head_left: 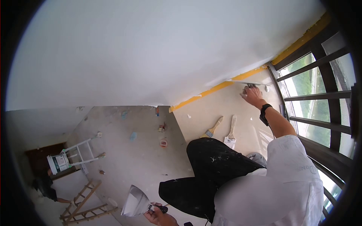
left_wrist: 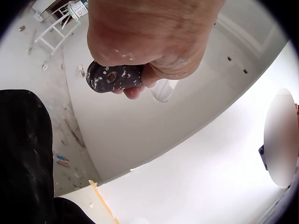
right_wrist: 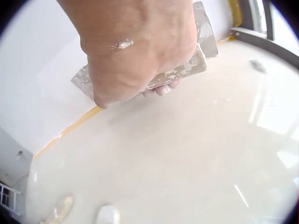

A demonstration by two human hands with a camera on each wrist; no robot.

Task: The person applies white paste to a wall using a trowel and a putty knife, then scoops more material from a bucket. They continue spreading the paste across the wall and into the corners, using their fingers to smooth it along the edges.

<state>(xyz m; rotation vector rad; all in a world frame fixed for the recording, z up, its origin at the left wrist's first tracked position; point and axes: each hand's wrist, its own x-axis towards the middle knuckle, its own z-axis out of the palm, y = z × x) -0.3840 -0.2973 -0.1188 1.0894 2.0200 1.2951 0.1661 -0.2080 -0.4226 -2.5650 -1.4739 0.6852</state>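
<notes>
1. White wall [head_left: 132, 49]: fills the upper head view; plain, no writing. A yellow tape strip [head_left: 215, 89] runs along its foot where it meets the floor.
2. Tiled floor [head_left: 211, 109]: pale and glossy, spotted with filler. The far part is cut off by the person's body.
3. Window grille [head_left: 320, 94]: dark bars at the right edge, greenery beyond; the lens rim cuts off its outer side.
4. Person's clothing: black trousers [head_left: 211, 169] flecked white, and a white shirt [head_left: 294, 169] with pale lettering on the sleeve, too distorted to read.
5. White step ladder [head_left: 81, 150] and wooden trestle [head_left: 85, 205]: far left, well apart from both hands. A bucket [head_left: 58, 163] on the ladder bears a label too small to read.
6. Two brushes [head_left: 222, 130]: lying on the floor, between the knee and the right hand.
7. Wide putty knife [head_left: 135, 203]: held low in the head view, its bright blade fanning left. The left hand [head_left: 158, 216] is clenched round its dark, filler-spattered handle [left_wrist: 114, 77]; the hand itself is partly cut off by the frame bottom.
8. Narrow scraper [head_left: 249, 83]: at the base of the wall, by the tape, near the window. The right hand [head_left: 253, 95] grasps it with fingers curled over the caked blade [right_wrist: 182, 70]; the handle is hidden beneath the hand.
9. Black wristband [head_left: 264, 113]: on the right wrist.
</notes>
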